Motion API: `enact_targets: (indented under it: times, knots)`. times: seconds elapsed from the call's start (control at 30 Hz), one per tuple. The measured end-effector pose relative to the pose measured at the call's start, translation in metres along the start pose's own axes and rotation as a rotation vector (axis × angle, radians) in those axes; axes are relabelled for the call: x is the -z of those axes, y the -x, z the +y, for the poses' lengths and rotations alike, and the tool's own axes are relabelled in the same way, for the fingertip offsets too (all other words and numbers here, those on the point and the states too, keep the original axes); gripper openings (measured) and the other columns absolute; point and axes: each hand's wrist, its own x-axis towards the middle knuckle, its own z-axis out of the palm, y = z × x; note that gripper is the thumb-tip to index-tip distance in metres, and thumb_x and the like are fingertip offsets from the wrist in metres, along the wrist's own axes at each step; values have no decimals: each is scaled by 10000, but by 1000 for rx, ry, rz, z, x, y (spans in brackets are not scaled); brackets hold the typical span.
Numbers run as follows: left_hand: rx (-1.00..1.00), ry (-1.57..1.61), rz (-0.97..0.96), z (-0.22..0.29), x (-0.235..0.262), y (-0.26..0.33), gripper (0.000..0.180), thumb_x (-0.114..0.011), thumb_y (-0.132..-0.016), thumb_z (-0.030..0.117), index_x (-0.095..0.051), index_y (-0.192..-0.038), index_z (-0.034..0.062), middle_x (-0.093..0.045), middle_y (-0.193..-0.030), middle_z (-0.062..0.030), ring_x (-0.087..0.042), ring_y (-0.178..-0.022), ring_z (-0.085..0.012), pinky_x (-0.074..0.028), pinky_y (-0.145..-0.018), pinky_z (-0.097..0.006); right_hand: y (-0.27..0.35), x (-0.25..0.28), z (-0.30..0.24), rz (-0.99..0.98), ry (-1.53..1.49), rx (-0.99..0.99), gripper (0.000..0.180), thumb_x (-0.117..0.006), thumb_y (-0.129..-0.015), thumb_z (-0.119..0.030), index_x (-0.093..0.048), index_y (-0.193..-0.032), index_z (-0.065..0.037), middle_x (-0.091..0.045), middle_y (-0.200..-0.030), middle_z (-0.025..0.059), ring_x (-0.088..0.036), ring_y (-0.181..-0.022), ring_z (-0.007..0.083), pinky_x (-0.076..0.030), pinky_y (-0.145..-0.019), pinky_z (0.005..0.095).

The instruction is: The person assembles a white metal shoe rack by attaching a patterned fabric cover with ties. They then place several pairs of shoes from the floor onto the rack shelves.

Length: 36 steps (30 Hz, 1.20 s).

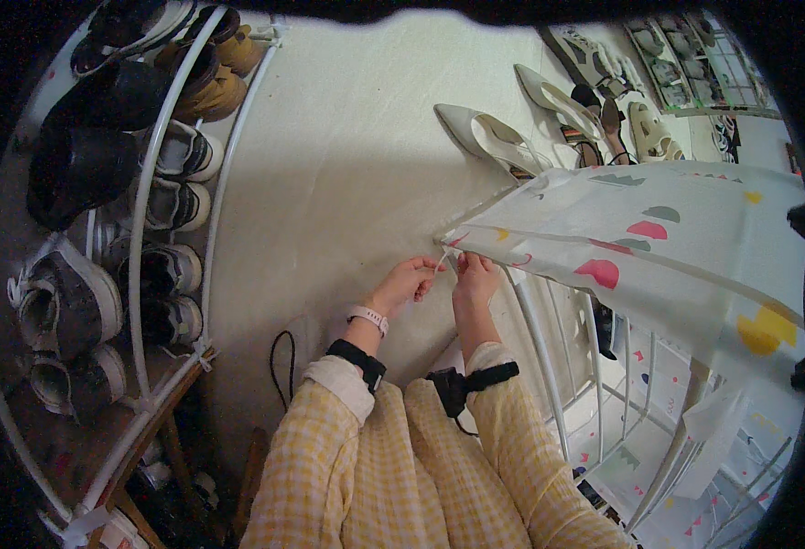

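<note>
Where the patterned sheet over the white rack narrows to a corner: one thin white tie, pinched narrowly between left hand and right hand, set close together, presumably for fine control.

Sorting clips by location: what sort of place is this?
Probably a shoe-storage area, perhaps in a home: a white-framed shoe rack fills the left side, pale pointed shoes show at upper right, and a patterned cover lies over a white frame at right.
</note>
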Motion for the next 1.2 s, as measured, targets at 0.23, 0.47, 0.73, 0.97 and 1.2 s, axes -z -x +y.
enact_targets:
  times: [0.23,0.47,0.73,0.97,1.2]
  knots:
    - [119,744,11,-9,-6,-11,125,-466,-880,73,-562,-948,115,-373,-590,72,-317,-475,-52,-258,-417,-201,-2,23,-2,-321,-313,-230,47,-539,-894,-28,-571,-928,-35,-561,-856,22,-477,-647,107,-439,-612,208]
    - [-136,579,150,-16,-5,-22,183,-461,-874,55,-562,-1012,121,-372,-601,61,-309,-483,-51,-251,-414,-199,2,18,-25,-546,758,134,116,-623,-852,-117,-658,-884,-11,-633,-775,31,-537,-624,105,-454,-580,238]
    - [-524,-854,558,-18,8,-24,136,-529,-839,87,-640,-916,64,-657,-895,-154,-643,-824,-284,-490,-694,-357,-1,11,-19,-428,1033,306,155,-620,-837,-96,-685,-953,-16,-672,-799,51,-616,-675,111,-525,-573,259]
    - [-32,-133,124,1,13,-9,132,-556,-857,111,-633,-961,83,-547,-700,14,-469,-540,-79,-360,-476,-214,-4,13,-26,-571,931,170,167,-594,-857,-93,-679,-965,1,-664,-836,69,-609,-703,124,-530,-612,261]
    - [-80,99,132,6,-7,-9,191,-548,-876,120,-614,-1052,88,-501,-681,56,-400,-525,-25,-295,-421,-188,-6,10,-35,-685,805,-38,223,-562,-887,-108,-625,-1066,9,-644,-953,66,-609,-817,138,-522,-717,272]
